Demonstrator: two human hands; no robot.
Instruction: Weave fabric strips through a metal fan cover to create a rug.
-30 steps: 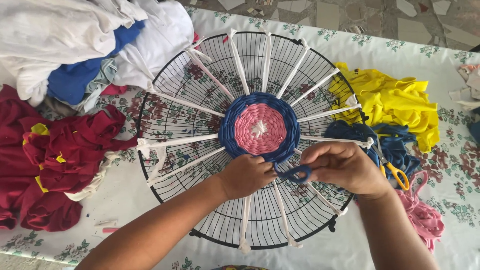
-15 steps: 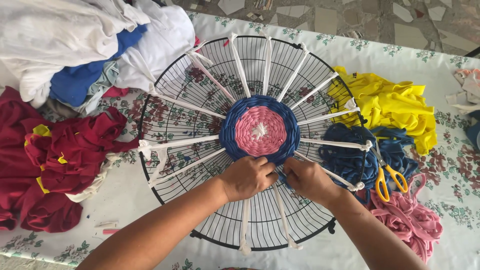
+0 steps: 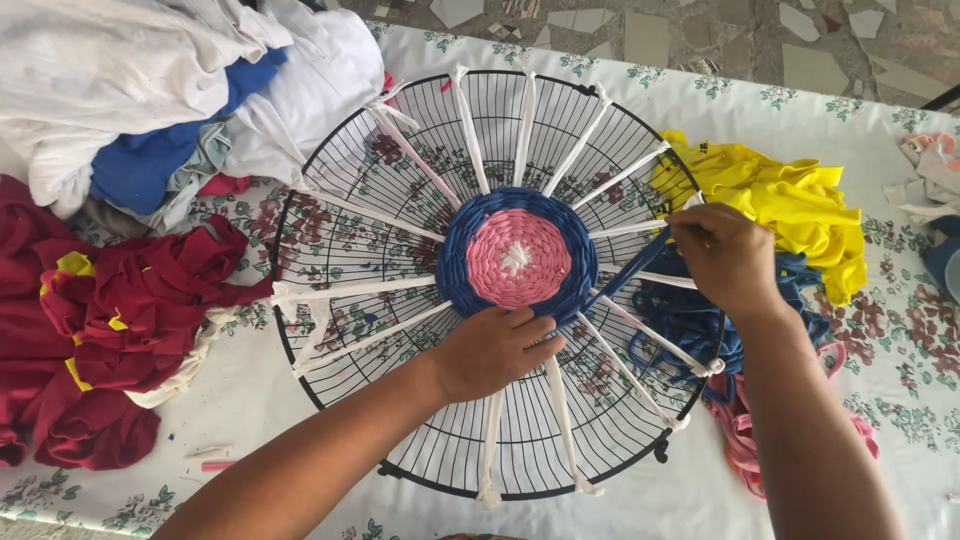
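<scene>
**Two hands weave a blue strip on a round wire frame**

A black round wire frame (image 3: 400, 200) lies flat in the middle of the desk (image 3: 880, 110), on a white cloth with small flowers. White cloth strips (image 3: 350, 290) run from its middle out to its rim like spokes. In the middle sits a woven circle (image 3: 517, 258) — pink inside, with a blue ring around it.

The left hand (image 3: 492, 350) presses down on the frame just below the woven circle, touching its blue edge. Its fingers are bent and flat on the weave, and it grips nothing that can be seen.

The right hand (image 3: 728, 255) is over the right side of the frame. It is closed in a pinch on a blue strip (image 3: 630, 268), which runs tight and slanted from the fingers down to the edge of the blue ring.

More blue strips (image 3: 690, 325) lie in a heap under the right wrist. Yellow cloth (image 3: 790, 205) sits near the right edge of the desk — pink cloth (image 3: 738, 430) lies closer to the near edge. Dark red cloth (image 3: 90, 310) is piled at the left edge. White and blue clothes (image 3: 150, 90) fill the far left corner
</scene>
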